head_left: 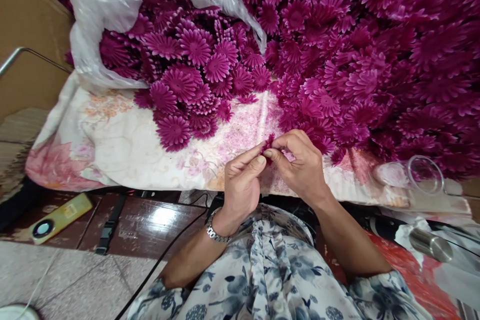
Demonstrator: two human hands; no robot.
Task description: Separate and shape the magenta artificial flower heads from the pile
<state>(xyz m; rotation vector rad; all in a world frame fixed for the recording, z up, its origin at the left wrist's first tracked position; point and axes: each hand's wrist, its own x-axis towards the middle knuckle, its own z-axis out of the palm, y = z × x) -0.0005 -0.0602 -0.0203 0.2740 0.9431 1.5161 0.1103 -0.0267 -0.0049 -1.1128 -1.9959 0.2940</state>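
My left hand [242, 180] and my right hand [302, 162] meet at the near edge of a cloth-covered table [112, 150]. Both pinch one small magenta fabric flower [268, 144] between thumbs and forefingers. A metal watch [214, 231] sits on my left wrist. Just beyond my fingers lies a huge heap of the same magenta flowers [375, 50]. More of them spill out of an open clear plastic bag [123, 5] at the back left.
A clear glass [410, 175] lies on its side at the table's right edge. A metal cylinder [429, 245] rests at lower right. On the floor at left lie a yellow device [56, 217] and a black cable [165, 255]. Cardboard [26, 35] stands at far left.
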